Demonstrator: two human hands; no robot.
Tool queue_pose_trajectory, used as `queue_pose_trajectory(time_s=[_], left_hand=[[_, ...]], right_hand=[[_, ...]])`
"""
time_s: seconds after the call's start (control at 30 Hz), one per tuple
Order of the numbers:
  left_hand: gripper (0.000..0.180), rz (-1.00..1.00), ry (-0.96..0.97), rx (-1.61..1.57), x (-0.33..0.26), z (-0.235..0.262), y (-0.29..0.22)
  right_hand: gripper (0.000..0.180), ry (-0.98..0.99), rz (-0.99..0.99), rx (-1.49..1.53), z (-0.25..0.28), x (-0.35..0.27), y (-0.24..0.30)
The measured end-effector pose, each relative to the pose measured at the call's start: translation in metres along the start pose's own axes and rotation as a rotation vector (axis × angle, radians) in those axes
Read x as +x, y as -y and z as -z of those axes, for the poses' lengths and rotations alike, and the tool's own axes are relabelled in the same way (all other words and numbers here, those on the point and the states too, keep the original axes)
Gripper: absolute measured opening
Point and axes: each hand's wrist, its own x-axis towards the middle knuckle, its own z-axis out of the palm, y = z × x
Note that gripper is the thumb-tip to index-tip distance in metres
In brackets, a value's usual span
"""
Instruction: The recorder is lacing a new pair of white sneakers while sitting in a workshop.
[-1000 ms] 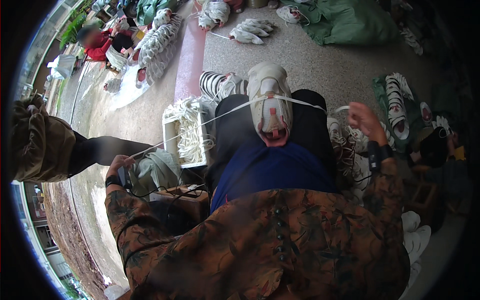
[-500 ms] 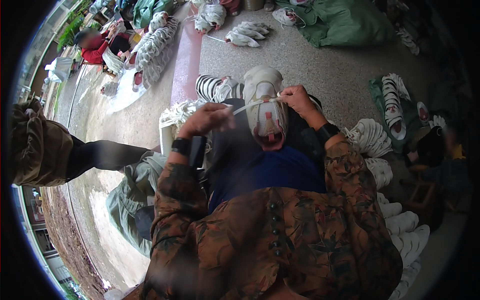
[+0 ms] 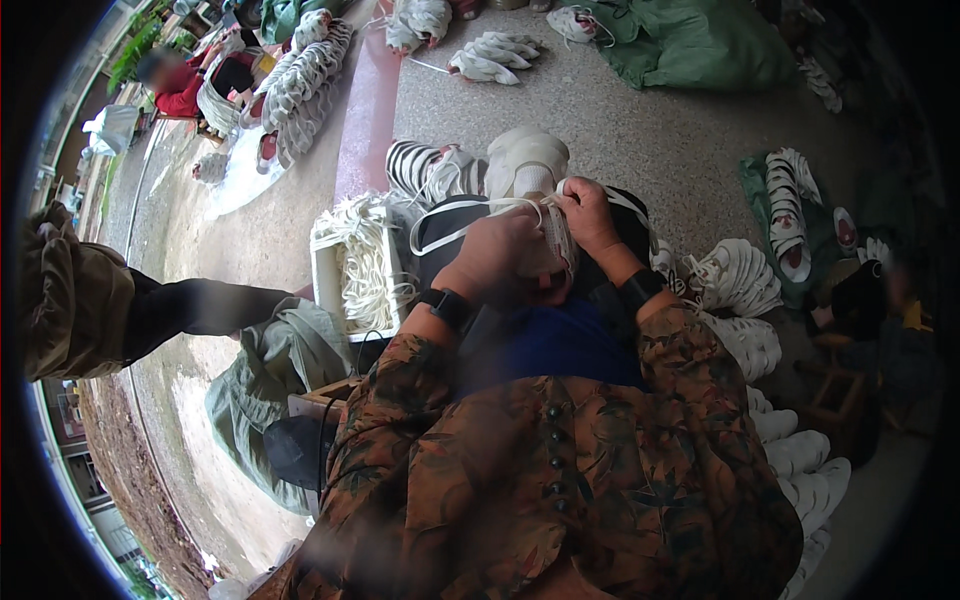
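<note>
Both hands meet over a white shoe (image 3: 527, 165) held on the person's lap, toe pointing away. The left hand (image 3: 498, 262) covers the near part of the shoe, its fingers curled together around the shoe and a white lace (image 3: 470, 208). The right hand (image 3: 588, 215) sits just beside it, fingers pinched together on the same lace at the top of the shoe. A loop of the lace hangs out to the left of the hands. Each wrist wears a dark band. Just left of the lap stands a white crate (image 3: 330, 282) filled with loose white laces. Heaps of white shoes (image 3: 738, 282) lie on the floor to the right, and more rows lie further off on the speckled floor (image 3: 650, 130), near a green sack (image 3: 700, 45). Another person's dark sleeve (image 3: 195, 308) reaches in from the left.
</note>
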Motion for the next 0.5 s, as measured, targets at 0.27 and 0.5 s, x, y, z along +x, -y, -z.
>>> queue_pose_trajectory(time_s=[0.27, 0.5], left_hand=[[0.025, 0.023, -0.147, -0.203, -0.004, -0.004, 0.005], [0.022, 0.012, -0.31, -0.307, 0.0, -0.022, 0.008]], right_hand=[[0.016, 0.047, -0.057, -0.22, -0.001, 0.003, 0.008], [0.017, 0.191, 0.057, -0.405, -0.005, 0.015, 0.008]])
